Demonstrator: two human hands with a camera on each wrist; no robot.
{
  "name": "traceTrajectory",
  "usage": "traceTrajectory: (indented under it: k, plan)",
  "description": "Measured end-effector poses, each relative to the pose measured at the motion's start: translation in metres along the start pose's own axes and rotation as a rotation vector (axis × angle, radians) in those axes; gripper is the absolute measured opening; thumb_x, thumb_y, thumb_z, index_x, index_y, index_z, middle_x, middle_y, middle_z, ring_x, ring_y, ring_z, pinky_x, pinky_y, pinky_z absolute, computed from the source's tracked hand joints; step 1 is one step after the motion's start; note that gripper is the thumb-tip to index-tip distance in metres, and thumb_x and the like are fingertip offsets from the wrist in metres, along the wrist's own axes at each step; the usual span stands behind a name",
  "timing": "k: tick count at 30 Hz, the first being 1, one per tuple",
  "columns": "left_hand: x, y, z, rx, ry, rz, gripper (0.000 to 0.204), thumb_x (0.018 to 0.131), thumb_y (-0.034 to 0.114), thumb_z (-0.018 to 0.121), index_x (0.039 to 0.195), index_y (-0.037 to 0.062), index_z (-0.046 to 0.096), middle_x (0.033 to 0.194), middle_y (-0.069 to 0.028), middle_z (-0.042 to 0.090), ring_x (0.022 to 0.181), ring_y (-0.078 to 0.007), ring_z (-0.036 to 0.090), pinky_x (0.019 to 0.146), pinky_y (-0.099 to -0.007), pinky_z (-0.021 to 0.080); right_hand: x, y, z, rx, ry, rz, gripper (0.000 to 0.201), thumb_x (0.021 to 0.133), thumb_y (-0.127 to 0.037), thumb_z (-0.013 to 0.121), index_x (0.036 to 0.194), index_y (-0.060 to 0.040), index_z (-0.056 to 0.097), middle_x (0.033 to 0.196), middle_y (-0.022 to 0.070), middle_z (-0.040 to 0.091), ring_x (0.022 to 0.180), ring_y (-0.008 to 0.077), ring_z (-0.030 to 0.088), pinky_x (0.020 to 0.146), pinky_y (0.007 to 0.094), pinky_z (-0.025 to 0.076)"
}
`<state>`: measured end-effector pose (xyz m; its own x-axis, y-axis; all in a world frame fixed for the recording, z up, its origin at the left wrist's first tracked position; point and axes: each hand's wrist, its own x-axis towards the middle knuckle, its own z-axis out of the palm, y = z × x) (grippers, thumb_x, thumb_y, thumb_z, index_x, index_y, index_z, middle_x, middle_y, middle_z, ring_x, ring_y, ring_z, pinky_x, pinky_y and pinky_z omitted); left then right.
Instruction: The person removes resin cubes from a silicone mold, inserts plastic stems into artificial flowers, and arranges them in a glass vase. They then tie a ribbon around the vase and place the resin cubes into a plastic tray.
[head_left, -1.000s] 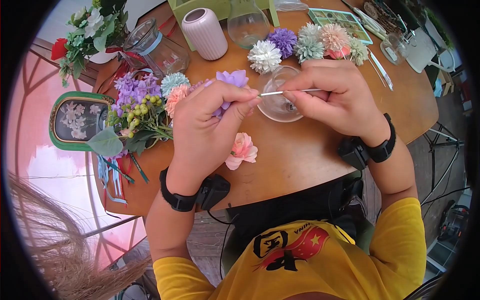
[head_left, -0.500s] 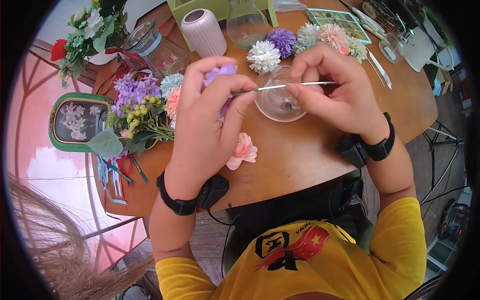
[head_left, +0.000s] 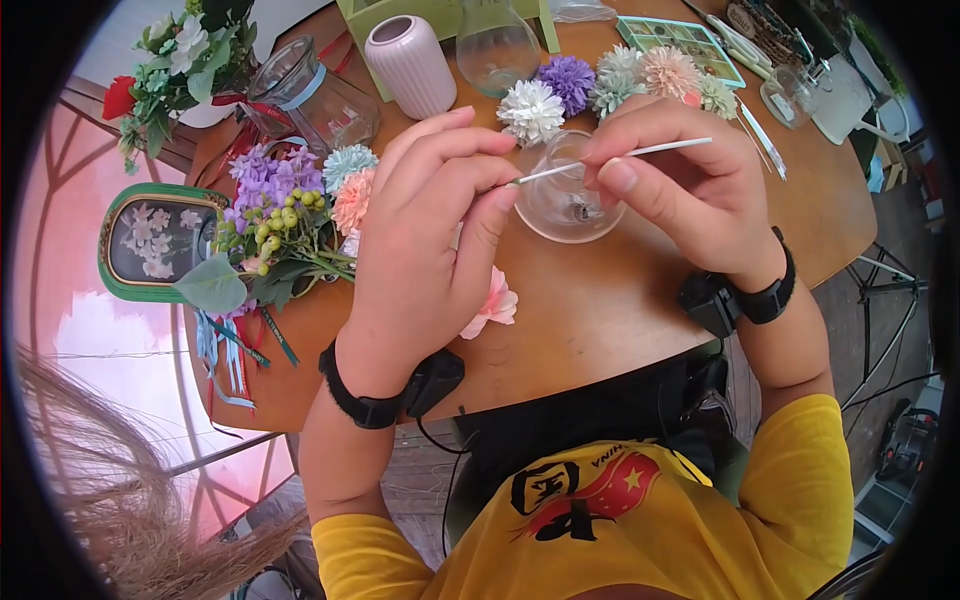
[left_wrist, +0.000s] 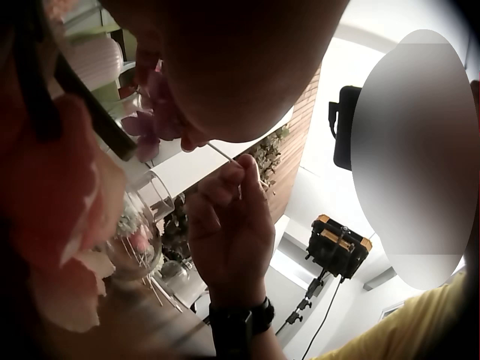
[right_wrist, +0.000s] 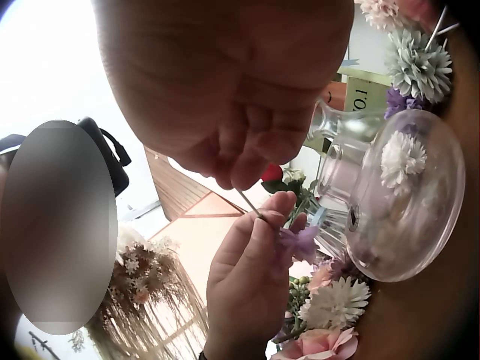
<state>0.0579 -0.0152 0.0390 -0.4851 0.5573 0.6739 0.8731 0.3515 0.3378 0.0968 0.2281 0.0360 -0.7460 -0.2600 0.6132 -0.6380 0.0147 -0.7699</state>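
My left hand (head_left: 415, 240) pinches the green end of a thin white stick between thumb and index finger. A purple flower (right_wrist: 300, 241) hangs at that hand in the right wrist view; the hand hides it in the head view. My right hand (head_left: 690, 190) pinches the middle of the white stick (head_left: 675, 146), whose far end sticks out to the upper right. Under the stick stands a clear glass vase (head_left: 568, 232) with a round rim. A pink flower (head_left: 493, 305) lies on the table beside the left wrist.
Purple blossoms and green berries (head_left: 275, 232) lie at the left, near a green-framed oval case (head_left: 112, 275). Behind stand a glass jar (head_left: 335, 105), a pink ribbed vase (head_left: 412, 75) and a glass bottle (head_left: 497, 60). A white flower (head_left: 531, 112) and several others line the back.
The left fingers have spread and now cover the purple flower. The right hand has shifted its pinch along the stick, which slants up more to the right.
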Motion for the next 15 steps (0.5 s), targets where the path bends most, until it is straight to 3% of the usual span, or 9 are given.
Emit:
traceTrajectory:
  k: [2,5,7,13,15]
  plan:
    - [0.000,0.000,0.000,-0.017,-0.002,-0.007,0.011,0.088,0.005,0.072,0.099,0.0030,0.069,0.112,-0.0120,0.069,0.119,-0.0383,0.061,0.098,-0.0457,0.049,0.003,0.003,-0.003,-0.171,-0.016,-0.092,0.014,0.096,-0.005,0.071,0.108,0.0016,0.073,0.100,0.0066,0.073,0.089,0.0128,0.068,0.077,0.0248,0.054]
    - [0.000,0.000,0.000,-0.036,0.015,-0.004,0.012,0.088,0.004,0.072,0.099,0.0029,0.069,0.108,-0.0116,0.070,0.114,-0.0374,0.064,0.095,-0.0446,0.050,0.004,-0.004,-0.004,-0.216,-0.053,-0.034,0.011,0.093,-0.003,0.073,0.102,0.0019,0.075,0.098,0.0083,0.075,0.090,0.0144,0.070,0.079,0.0258,0.055]
    - [0.001,0.000,-0.001,-0.056,0.041,0.014,0.012,0.088,0.004,0.073,0.099,0.0031,0.069,0.105,-0.0110,0.071,0.106,-0.0353,0.067,0.091,-0.0425,0.052,0.004,-0.007,-0.003,-0.176,-0.066,0.004,0.012,0.092,-0.004,0.073,0.102,0.0021,0.075,0.097,0.0088,0.075,0.090,0.0146,0.070,0.079,0.0262,0.055]
    - [-0.007,0.007,0.005,-0.303,0.139,-0.188,0.013,0.088,0.005,0.077,0.099,0.0033,0.069,0.091,-0.0081,0.069,0.078,-0.0228,0.065,0.074,-0.0335,0.051,0.003,-0.005,-0.005,-0.110,-0.087,0.002,0.013,0.093,-0.004,0.071,0.104,0.0024,0.075,0.099,0.0096,0.076,0.089,0.0150,0.071,0.080,0.0270,0.055]
    - [-0.008,0.009,0.002,-0.356,0.122,-0.215,0.014,0.088,0.004,0.077,0.099,0.0031,0.069,0.090,-0.0073,0.069,0.078,-0.0204,0.064,0.072,-0.0311,0.050,0.003,-0.006,-0.006,-0.059,-0.087,0.004,0.013,0.094,-0.003,0.070,0.105,0.0027,0.075,0.099,0.0096,0.076,0.090,0.0148,0.071,0.081,0.0269,0.055]
